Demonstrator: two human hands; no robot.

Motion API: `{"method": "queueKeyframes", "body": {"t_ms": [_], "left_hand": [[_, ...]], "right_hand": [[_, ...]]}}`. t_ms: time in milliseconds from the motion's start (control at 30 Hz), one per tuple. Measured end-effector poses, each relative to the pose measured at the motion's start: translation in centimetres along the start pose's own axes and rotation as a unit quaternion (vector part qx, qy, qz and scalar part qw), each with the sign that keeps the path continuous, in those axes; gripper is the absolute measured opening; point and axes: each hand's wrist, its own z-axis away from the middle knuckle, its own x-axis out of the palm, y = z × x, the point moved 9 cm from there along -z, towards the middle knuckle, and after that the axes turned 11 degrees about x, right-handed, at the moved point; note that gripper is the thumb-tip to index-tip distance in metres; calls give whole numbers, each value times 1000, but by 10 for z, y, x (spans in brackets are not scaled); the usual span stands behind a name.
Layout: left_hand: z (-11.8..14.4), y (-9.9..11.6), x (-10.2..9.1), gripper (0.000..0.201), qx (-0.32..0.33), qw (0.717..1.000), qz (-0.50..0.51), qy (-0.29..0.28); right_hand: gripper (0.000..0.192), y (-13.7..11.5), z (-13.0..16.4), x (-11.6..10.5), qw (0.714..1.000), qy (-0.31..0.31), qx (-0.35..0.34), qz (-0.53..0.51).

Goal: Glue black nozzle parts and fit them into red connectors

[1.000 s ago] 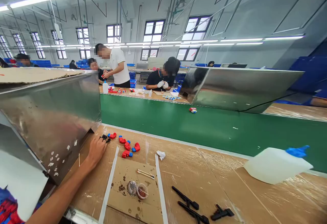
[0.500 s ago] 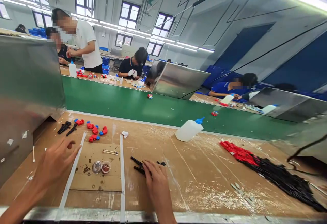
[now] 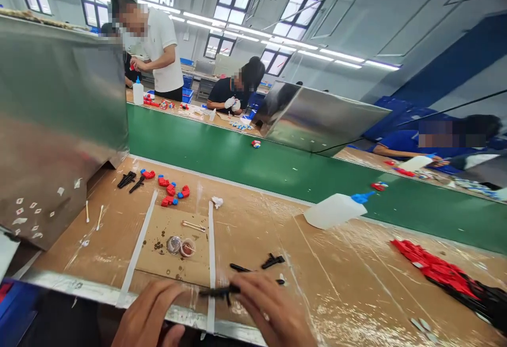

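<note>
My right hand (image 3: 273,307) pinches a black toy gun (image 3: 217,292) just above the front edge of the table. The gun points left, toward my left hand (image 3: 150,312), which is half curled with its thumb apart and nothing visible in it. Two more black gun-shaped pieces, one at the back (image 3: 273,260) and one partly covered by my right hand (image 3: 240,268), lie beyond that hand. Left of them is a cardboard pad (image 3: 154,262) with a pot of reddish-brown paint (image 3: 188,248), a round lid-like dish (image 3: 173,245) and cotton swabs (image 3: 193,226).
Red and blue parts (image 3: 169,189) and black pieces (image 3: 127,179) lie behind the pad. A white bottle (image 3: 335,211) lies tilted on the right, near a red and black pile (image 3: 435,270). A metal panel (image 3: 59,120) stands left. Co-workers sit and stand beyond the green belt (image 3: 222,149).
My right hand has lifted a black toy gun from the table and brought it toward the front edge. My left hand has come down and right to face it. The view has shifted.
</note>
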Motion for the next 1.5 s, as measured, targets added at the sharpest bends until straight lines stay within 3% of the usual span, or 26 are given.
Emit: {"method": "queueKeyframes", "body": {"t_ms": [100, 167, 233, 300, 367, 400, 467, 533, 633, 733, 900, 1067, 1133, 1300, 1500], "left_hand": [[7, -8, 28, 34, -69, 978, 154, -121], [22, -16, 51, 29, -168, 925, 292, -173], [42, -25, 73, 37, -309, 825, 448, -152], [61, -31, 92, 46, -442, 674, 587, -75], [68, -28, 105, 49, -499, 525, 690, -4], [66, -27, 108, 47, -500, 474, 725, 21], [60, -27, 111, 42, -478, 411, 774, 49], [55, -30, 112, 39, -453, 374, 806, 69], [54, -33, 115, 36, -432, 347, 828, 80], [56, -34, 119, 36, -431, 338, 833, 72], [60, -38, 125, 37, -454, 338, 821, 72], [62, -43, 123, 39, -479, 361, 795, 85], [61, -44, 122, 41, -485, 366, 789, 87], [59, -44, 124, 41, -483, 362, 793, 87], [60, -42, 132, 41, -486, 353, 793, 104]], "right_hand": [[21, -56, -1, 16, 992, -86, -77, -48], [19, -70, -7, 25, 991, -86, -74, -72], [18, -63, -14, 33, 993, -56, -26, -102], [21, -42, -21, 39, 991, 4, 57, -121], [18, -18, -23, 44, 981, 66, 141, -115], [16, -11, -24, 49, 976, 83, 166, -112], [16, -5, -28, 59, 972, 87, 183, -121], [15, -4, -31, 69, 969, 74, 187, -142], [13, -2, -34, 79, 966, 55, 199, -158], [11, -2, -34, 82, 971, 56, 187, -140], [21, -24, -43, 81, 997, 63, 54, 1], [26, -43, -53, 82, 993, 72, -36, 90], [26, -42, -55, 82, 996, 70, -24, 54], [17, -20, -52, 77, 987, 77, 98, -102], [15, -5, -38, 59, 971, 148, 151, -109]]}}
